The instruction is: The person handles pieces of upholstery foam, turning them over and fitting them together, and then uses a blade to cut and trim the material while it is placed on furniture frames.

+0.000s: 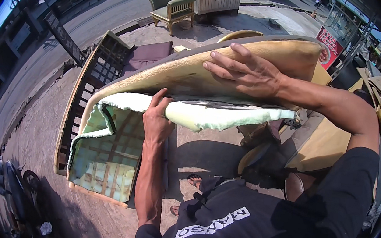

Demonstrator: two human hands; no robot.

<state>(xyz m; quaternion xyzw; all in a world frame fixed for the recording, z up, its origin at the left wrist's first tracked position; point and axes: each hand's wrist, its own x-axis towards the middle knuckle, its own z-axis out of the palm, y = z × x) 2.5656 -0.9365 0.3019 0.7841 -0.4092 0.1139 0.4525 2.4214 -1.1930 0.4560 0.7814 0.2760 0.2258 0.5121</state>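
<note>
In front of me stands a padded sofa frame with a yellowed foam panel (176,77) along its upper part. A pale green foam sheet (228,116) with a torn, uneven edge runs below that panel. My left hand (157,117) is closed round the green foam's edge, its index finger reaching up toward the yellow foam. Fingers spread, my right hand (247,71) lies on the face of the yellow foam panel. Below the left hand, more green foam shows behind crossed webbing straps (111,157) inside the frame.
Behind the padded frame, a wooden lattice frame (95,66) stands on the left beside a dark purple cushion (148,58). A wooden armchair (172,9) is farther back by the road. Another worn seat (324,143) sits at right. A motorbike (17,193) is parked at lower left.
</note>
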